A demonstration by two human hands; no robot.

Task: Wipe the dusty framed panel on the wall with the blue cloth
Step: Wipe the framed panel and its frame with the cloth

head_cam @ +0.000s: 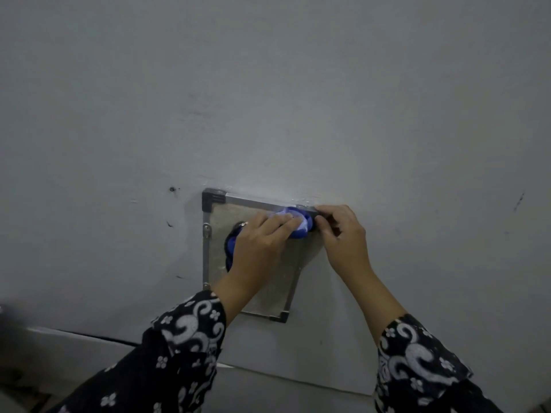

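The left hand (262, 239) lies on the blue cloth (298, 225), fingers curled over the bunched fabric and pressing it against the framed panel (220, 216) near the panel's top edge, toward its top right corner. The hand covers most of the cloth: one blue lump shows past the fingertips, another fold shows under the wrist toward the panel's left side. The right hand (340, 231) pinches the panel's top right corner, thumb and fingers closed on the frame there, hiding that corner. The panel sits on the grey wall (268, 99), metal-edged with dark corner pieces at top left and bottom right; small fittings sit on its left edge. The left forearm crosses the dull, speckled face and hides the bottom left corner. Patterned dark sleeves (190, 338) cover both forearms and are cut off at the lower edge of view. Dark marks dot the wall left of the panel. No writing can be read anywhere
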